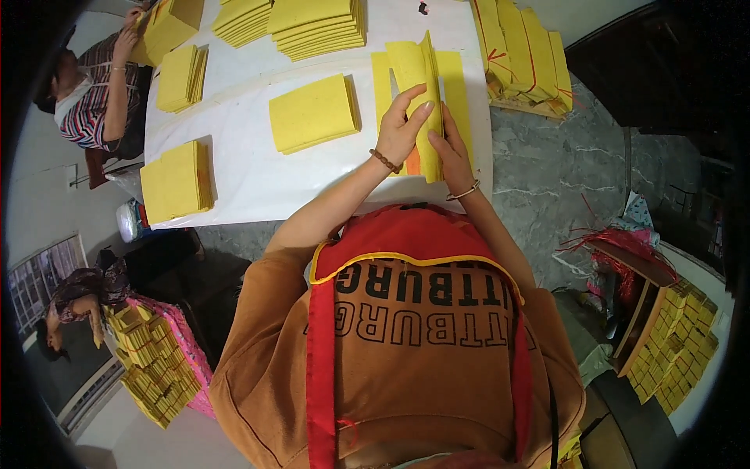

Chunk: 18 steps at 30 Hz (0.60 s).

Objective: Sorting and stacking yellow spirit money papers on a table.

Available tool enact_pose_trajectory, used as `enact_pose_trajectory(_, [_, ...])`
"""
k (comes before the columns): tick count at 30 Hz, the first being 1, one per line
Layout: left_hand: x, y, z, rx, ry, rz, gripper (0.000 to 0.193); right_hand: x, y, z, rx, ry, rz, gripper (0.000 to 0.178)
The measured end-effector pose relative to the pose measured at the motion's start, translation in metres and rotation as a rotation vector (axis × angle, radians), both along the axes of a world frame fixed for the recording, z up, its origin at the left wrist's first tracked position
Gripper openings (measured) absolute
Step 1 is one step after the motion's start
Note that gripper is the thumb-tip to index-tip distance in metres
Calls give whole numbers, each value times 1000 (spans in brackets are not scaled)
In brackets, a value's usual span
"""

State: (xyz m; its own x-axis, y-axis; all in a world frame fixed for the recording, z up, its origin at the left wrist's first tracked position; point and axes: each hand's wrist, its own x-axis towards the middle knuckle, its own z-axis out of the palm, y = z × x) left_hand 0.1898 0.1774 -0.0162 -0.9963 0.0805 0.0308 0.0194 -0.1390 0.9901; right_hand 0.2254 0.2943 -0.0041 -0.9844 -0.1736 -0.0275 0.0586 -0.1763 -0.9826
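Both of my hands hold a sheaf of yellow paper (412,62) partly raised and bent, near the right end of the white table (242,156). My left hand (405,125) grips it from the left, thumb and fingers closed against the paper. On the other side, my right hand (451,148) presses along its right edge, with some fingers hidden behind the paper. Beneath lies a flat yellow sheet (457,86), with an orange patch showing beside my left wrist. To the left rests a neat yellow paper stack (312,115).
More yellow stacks stand along the table, one at the near left (173,184) and a tall one at the back (316,27). Red-tied yellow bundles (531,59) sit beyond the right edge. A person in a striped top (90,102) handles paper at the far left; another person (86,293) bends over yellow bundles.
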Motion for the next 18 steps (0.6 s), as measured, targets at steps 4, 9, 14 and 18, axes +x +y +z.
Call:
enact_pose_trajectory(4, [-1, 8, 1, 39, 112, 182, 40, 0, -1, -3, -4, 1, 0, 64])
enact_pose_trajectory(9, [-2, -2, -2, 4, 48, 20, 42, 0, -1, -4, 38, 15, 21, 61])
enact_pose_trajectory(14, [-1, 1, 0, -65, 96, 8, 48, -1, 0, -4, 53, 50, -12, 64])
enact_pose_trajectory(18, [-2, 0, -2, -66, 96, 18, 51, 0, -2, -2, 46, 23, -19, 63])
